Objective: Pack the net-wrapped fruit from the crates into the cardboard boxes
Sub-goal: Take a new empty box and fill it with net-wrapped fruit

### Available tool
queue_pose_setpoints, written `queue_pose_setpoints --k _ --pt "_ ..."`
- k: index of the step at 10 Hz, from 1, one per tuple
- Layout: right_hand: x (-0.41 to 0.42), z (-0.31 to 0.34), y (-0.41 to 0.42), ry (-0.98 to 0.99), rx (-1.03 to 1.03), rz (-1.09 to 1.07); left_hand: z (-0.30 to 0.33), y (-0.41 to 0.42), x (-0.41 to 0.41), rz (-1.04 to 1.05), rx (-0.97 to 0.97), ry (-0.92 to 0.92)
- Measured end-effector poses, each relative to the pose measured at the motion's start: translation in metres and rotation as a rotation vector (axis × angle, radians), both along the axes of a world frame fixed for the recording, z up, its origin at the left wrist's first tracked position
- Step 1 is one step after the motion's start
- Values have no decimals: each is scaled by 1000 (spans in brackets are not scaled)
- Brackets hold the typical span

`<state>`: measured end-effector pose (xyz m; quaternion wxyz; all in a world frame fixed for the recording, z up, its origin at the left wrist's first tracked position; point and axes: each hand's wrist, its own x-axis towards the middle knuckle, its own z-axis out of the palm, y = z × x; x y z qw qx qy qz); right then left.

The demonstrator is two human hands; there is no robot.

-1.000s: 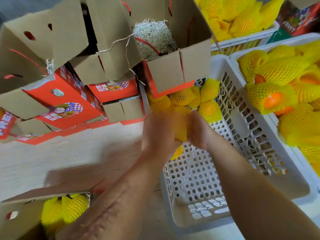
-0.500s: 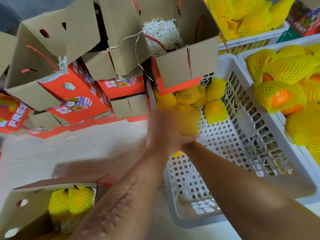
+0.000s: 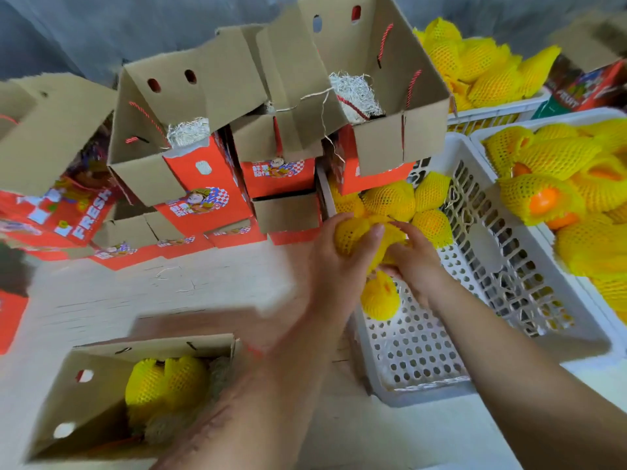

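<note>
Both hands meet over the near-left rim of a white perforated crate. My left hand curls round a yellow net-wrapped fruit, thumb across its top. My right hand grips a second netted fruit pressed against the first. Another netted fruit shows just below the hands; whether a hand holds it I cannot tell. Several more netted fruits lie at the crate's far end. At the lower left an open cardboard box holds two netted fruits on shredded filler.
Open red-and-brown cardboard boxes with straw filler are stacked behind the pale table. One open box overhangs the crate's far end. Two more crates heaped with netted oranges stand at the right and back right.
Both hands have come nearer and lifted from the fruit pile, each with a netted fruit. The view has tilted so the box at lower left shows more.
</note>
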<state>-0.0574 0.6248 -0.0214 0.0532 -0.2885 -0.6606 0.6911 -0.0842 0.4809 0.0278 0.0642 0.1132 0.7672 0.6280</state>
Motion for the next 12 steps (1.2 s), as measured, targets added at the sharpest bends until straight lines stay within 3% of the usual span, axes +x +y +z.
queue_pose_setpoints --k 1,2,3,4,5,7,8,10,11,12 --pt "18 22 -32 139 -134 -37 6 -21 -7 130 206 -201" --pt "31 41 -78 264 -410 -146 10 -57 -11 26 353 -481" --pt "35 68 -114 279 -360 -281 7 -111 -4 -86 407 -556" --pt "39 81 -166 289 -187 -252 6 -158 -7 -120 542 -587" --pt "36 83 -219 340 -383 -96 11 -221 -20 -168 591 -527" --pt "24 65 -318 103 -449 92 10 -342 -24 -96 362 -568" --pt "12 50 -353 -25 -174 185 6 -383 -24 -78 335 -561" --pt "8 10 -372 -222 -2 201 -19 -429 -23 -56 252 -715" --pt "8 -19 -370 -359 162 167 -33 -434 -22 42 314 -798" --pt "-1 -35 -365 -541 413 293 -41 -433 -25 133 283 -851"
